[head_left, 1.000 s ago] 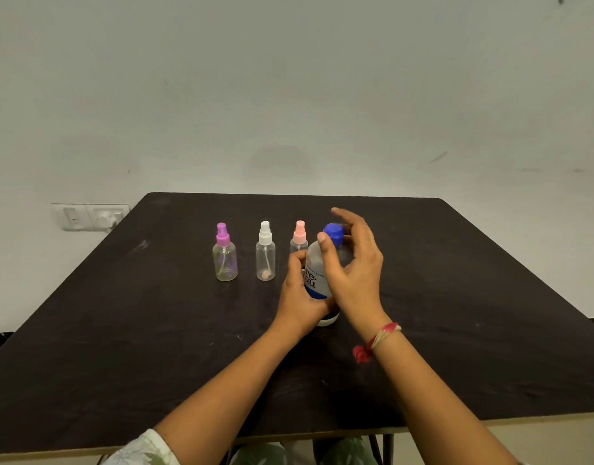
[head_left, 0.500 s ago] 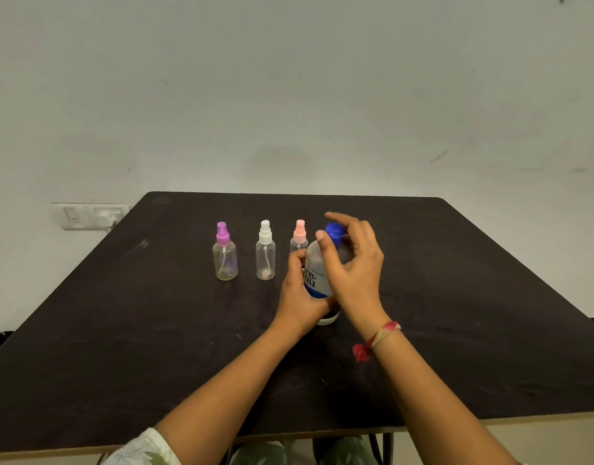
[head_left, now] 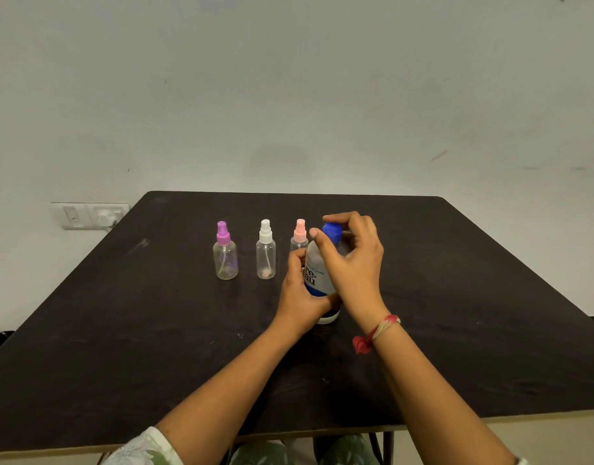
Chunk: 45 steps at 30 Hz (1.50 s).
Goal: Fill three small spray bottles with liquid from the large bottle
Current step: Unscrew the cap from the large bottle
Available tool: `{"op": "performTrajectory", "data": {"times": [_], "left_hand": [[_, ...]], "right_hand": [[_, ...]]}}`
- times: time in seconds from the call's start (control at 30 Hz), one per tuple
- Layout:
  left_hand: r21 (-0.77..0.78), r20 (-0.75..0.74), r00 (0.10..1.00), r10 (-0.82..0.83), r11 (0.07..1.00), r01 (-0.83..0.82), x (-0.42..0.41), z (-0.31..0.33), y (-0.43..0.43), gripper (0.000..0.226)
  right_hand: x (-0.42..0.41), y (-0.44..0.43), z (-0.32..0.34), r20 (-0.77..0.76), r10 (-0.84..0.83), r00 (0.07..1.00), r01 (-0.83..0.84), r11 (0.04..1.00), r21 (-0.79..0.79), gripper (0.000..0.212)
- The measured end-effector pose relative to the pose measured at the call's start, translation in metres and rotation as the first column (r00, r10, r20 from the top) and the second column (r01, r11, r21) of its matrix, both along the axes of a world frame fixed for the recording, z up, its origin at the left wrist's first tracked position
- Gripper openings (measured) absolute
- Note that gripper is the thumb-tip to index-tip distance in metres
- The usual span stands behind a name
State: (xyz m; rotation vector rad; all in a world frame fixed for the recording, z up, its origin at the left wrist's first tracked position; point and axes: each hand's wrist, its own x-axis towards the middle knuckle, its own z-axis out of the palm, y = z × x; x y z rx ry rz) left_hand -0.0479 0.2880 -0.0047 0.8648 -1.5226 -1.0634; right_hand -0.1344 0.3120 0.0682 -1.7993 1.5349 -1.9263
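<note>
A large bottle (head_left: pixel 317 276) stands upright on a dark tabletop (head_left: pixel 456 297). The left hand (head_left: pixel 299 297) grips its body, and the right hand (head_left: pixel 352 263) pinches its blue cap (head_left: pixel 332 232). The step appears to be unscrewing: hold the body firmly down and twist only the cap. To its left stand the pink-topped spray bottle (head_left: pixel 299 236), white-topped spray bottle (head_left: pixel 266 255) and purple-topped spray bottle (head_left: pixel 225 256), all capped.

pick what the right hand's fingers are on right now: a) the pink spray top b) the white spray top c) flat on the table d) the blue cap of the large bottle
d: the right hand has its thumb and fingertips curled round the blue cap on top of the large bottle, while the left hand grips the bottle's body.
</note>
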Motion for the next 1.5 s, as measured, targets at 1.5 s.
{"op": "performTrajectory", "data": {"times": [1.5], "left_hand": [[-0.033, 0.048, 0.999, 0.005, 0.999, -0.004, 0.001, 0.001, 0.001, 0.083]], "right_hand": [[-0.008, -0.001, 0.118, -0.748, 0.414, 0.518, 0.348, 0.697, 0.627, 0.031]]}}
